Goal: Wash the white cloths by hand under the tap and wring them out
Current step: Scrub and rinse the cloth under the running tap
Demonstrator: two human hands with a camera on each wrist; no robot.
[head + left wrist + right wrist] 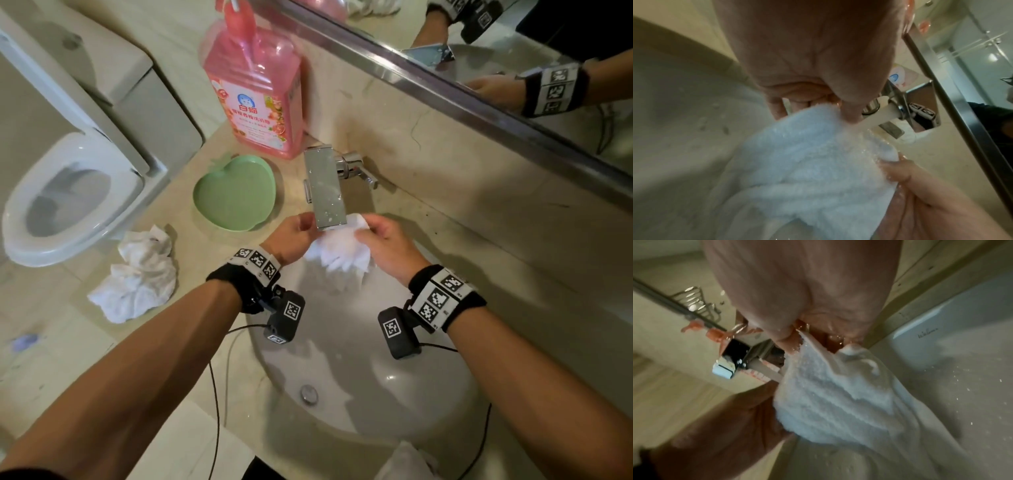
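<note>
A white cloth (342,251) hangs bunched under the chrome tap (325,188), above the sink basin (359,370). My left hand (294,236) grips its left edge and my right hand (380,240) pinches its upper right edge. In the left wrist view water streams from the tap's spout (879,113) onto the cloth (807,162), and my left hand's fingers (781,105) curl over its top. The right wrist view shows my right hand's fingers (789,337) pinching the wet cloth (838,394). A second crumpled white cloth (137,274) lies on the counter to the left.
A green heart-shaped dish (234,193) and a pink detergent bottle (255,92) stand on the counter left of the tap. A toilet (65,192) is further left. The mirror (513,51) runs along the back wall. Another white cloth (404,462) shows at the sink's near rim.
</note>
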